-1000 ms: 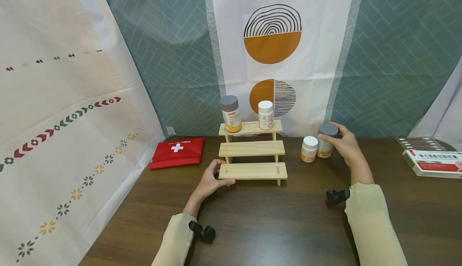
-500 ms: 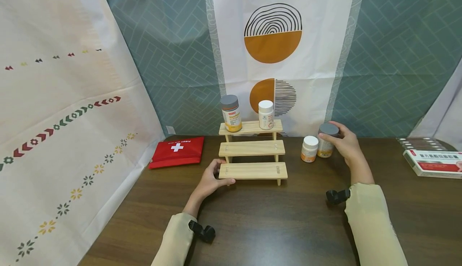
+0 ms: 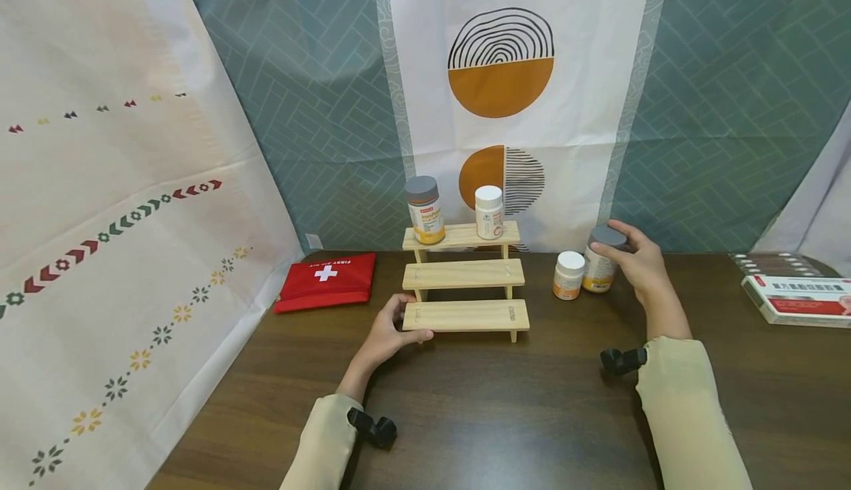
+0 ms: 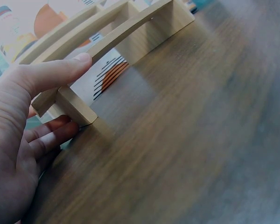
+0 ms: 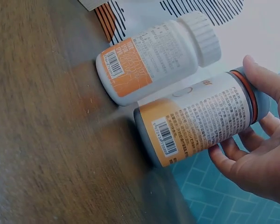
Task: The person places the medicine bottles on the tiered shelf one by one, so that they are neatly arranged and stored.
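A three-tier wooden stand (image 3: 465, 274) bears a grey-capped bottle (image 3: 428, 218) and a white bottle (image 3: 490, 213) on its top step. My left hand (image 3: 391, 332) grips the lowest step's left end, thumb along the front edge (image 4: 123, 36) and fingers by the leg (image 4: 75, 108). To the stand's right, another grey-capped pill bottle (image 5: 196, 122) with an orange-yellow label stands upright on the table. My right hand (image 3: 640, 262) holds it round the cap and upper body, thumb at the cap and fingertips against the far side. Close on its left is a smaller white pill bottle (image 5: 158, 58).
On the left lies a red first aid pouch (image 3: 326, 281). A white and red medicine box (image 3: 798, 301) lies at the right, a blister pack (image 3: 774, 265) behind it. Patterned cloth (image 3: 306, 106) hangs behind the dark wooden table (image 3: 492, 409).
My right hand has shifted slightly, its index finger lifting a little at the grey cap. The left hand and the stand have stayed where they were.
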Motion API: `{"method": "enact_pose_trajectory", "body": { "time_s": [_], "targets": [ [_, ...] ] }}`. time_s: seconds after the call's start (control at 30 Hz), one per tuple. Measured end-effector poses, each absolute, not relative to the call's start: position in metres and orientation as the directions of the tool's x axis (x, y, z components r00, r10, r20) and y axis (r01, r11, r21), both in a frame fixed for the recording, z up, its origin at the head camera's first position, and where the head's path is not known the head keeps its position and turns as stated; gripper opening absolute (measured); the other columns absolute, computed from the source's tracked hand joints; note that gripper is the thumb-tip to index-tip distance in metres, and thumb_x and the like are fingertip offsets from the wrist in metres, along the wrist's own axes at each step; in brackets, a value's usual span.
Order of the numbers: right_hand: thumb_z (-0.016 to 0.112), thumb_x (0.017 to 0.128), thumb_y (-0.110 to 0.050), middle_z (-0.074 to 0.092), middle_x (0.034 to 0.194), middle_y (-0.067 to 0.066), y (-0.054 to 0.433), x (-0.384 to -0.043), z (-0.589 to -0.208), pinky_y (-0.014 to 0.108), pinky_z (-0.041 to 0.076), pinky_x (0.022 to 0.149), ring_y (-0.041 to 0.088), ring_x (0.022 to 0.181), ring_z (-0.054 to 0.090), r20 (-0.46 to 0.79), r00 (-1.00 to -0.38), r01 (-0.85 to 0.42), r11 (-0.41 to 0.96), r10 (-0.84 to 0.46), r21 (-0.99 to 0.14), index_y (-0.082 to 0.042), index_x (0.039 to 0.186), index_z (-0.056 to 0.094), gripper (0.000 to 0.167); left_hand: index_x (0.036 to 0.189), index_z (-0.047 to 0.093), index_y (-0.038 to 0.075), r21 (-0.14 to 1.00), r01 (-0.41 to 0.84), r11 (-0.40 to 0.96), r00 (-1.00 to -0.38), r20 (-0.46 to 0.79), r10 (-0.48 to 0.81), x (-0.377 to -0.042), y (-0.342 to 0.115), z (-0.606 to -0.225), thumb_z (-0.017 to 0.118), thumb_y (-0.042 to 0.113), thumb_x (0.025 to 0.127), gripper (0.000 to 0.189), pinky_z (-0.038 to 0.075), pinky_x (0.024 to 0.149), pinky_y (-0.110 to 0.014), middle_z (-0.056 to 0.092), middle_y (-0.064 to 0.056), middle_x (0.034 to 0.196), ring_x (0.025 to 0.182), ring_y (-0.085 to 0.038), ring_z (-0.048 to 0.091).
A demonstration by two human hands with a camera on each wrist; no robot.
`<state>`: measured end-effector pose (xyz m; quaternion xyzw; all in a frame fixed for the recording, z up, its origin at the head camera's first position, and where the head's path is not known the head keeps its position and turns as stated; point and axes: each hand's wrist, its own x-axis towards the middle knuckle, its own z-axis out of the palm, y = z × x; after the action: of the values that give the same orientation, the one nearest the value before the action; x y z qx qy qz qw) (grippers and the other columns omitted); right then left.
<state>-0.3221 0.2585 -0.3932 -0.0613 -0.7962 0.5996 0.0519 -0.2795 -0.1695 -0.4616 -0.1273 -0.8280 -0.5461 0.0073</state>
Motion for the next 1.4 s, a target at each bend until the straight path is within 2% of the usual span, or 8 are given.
{"method": "enact_pose_trajectory", "body": {
  "time_s": [0.2, 0.47, 0.73, 0.93, 1.17, 1.3, 1.4],
  "targets": [
    [0.067, 0.090, -0.042, 0.012, 0.164, 0.018, 0.259, -0.321, -0.392, 0.060, 0.020, 0.117, 0.042, 0.146, 0.019, -0.001, -0.980, 0.057, 0.280, 0.198, -0.958, -0.015, 0.156, 0.020, 0.085, 0.121, 0.049, 0.006, 0.911, 0.196, 0.362, -0.970, 0.127, 0.206, -0.279, -0.169, -0.461, 0.083, 0.008, 0.074, 0.058, 0.049, 0.070, -0.026, 0.061, -0.017, 0.104, 0.085, -0.015, 0.057],
    [0.067, 0.090, -0.041, 0.016, 0.163, 0.018, 0.258, -0.318, -0.385, 0.057, 0.026, 0.116, 0.041, 0.146, 0.024, 0.032, -0.969, 0.038, 0.274, 0.244, -0.961, -0.016, 0.155, 0.024, 0.082, 0.121, 0.049, -0.002, 0.906, 0.195, 0.377, -0.968, 0.116, 0.222, -0.269, -0.166, -0.442, 0.081, 0.003, 0.074, 0.057, 0.047, 0.075, -0.027, 0.060, -0.019, 0.108, 0.087, -0.010, 0.054],
    [0.067, 0.089, -0.043, 0.033, 0.155, 0.019, 0.255, -0.312, -0.369, 0.049, 0.035, 0.112, 0.029, 0.134, 0.039, 0.076, -0.957, 0.011, 0.295, 0.281, -0.956, -0.021, 0.154, 0.030, 0.078, 0.118, 0.049, -0.002, 0.910, 0.201, 0.361, -0.966, 0.124, 0.226, -0.260, -0.163, -0.429, 0.081, 0.004, 0.074, 0.054, 0.047, 0.074, -0.026, 0.060, -0.021, 0.108, 0.087, -0.012, 0.054],
    [0.070, 0.088, -0.041, 0.039, 0.152, 0.012, 0.251, -0.307, -0.356, 0.035, 0.042, 0.103, 0.011, 0.121, 0.046, 0.119, -0.949, -0.024, 0.311, 0.291, -0.950, -0.026, 0.152, 0.033, 0.075, 0.120, 0.049, -0.002, 0.906, 0.204, 0.370, -0.966, 0.124, 0.227, -0.264, -0.165, -0.434, 0.081, 0.004, 0.074, 0.056, 0.047, 0.075, -0.027, 0.060, -0.020, 0.106, 0.086, -0.012, 0.054],
    [0.072, 0.086, -0.036, 0.052, 0.133, -0.003, 0.241, -0.295, -0.336, 0.015, 0.042, 0.082, 0.001, 0.109, 0.049, 0.198, -0.942, -0.112, 0.300, 0.272, -0.947, -0.027, 0.149, 0.040, 0.071, 0.120, 0.050, 0.004, 0.901, 0.215, 0.376, -0.968, 0.147, 0.201, -0.279, -0.171, -0.461, 0.083, 0.008, 0.073, 0.058, 0.046, 0.075, -0.026, 0.060, -0.016, 0.108, 0.088, -0.012, 0.055],
    [0.074, 0.086, -0.032, 0.052, 0.117, -0.018, 0.233, -0.289, -0.328, 0.009, 0.043, 0.077, -0.003, 0.102, 0.050, 0.246, -0.939, -0.175, 0.282, 0.239, -0.943, -0.027, 0.147, 0.043, 0.069, 0.119, 0.051, 0.006, 0.905, 0.228, 0.359, -0.966, 0.164, 0.200, -0.280, -0.171, -0.462, 0.084, 0.010, 0.072, 0.057, 0.048, 0.072, -0.026, 0.060, -0.013, 0.105, 0.087, -0.013, 0.056],
    [0.074, 0.086, -0.032, 0.050, 0.112, -0.021, 0.225, -0.286, -0.325, 0.009, 0.043, 0.076, -0.004, 0.100, 0.050, 0.257, -0.943, -0.189, 0.297, 0.212, -0.936, -0.028, 0.147, 0.043, 0.069, 0.118, 0.051, 0.007, 0.908, 0.222, 0.354, -0.967, 0.159, 0.199, -0.279, -0.171, -0.464, 0.085, 0.011, 0.072, 0.057, 0.048, 0.072, -0.025, 0.060, -0.012, 0.102, 0.086, -0.013, 0.056]
  ]
}}
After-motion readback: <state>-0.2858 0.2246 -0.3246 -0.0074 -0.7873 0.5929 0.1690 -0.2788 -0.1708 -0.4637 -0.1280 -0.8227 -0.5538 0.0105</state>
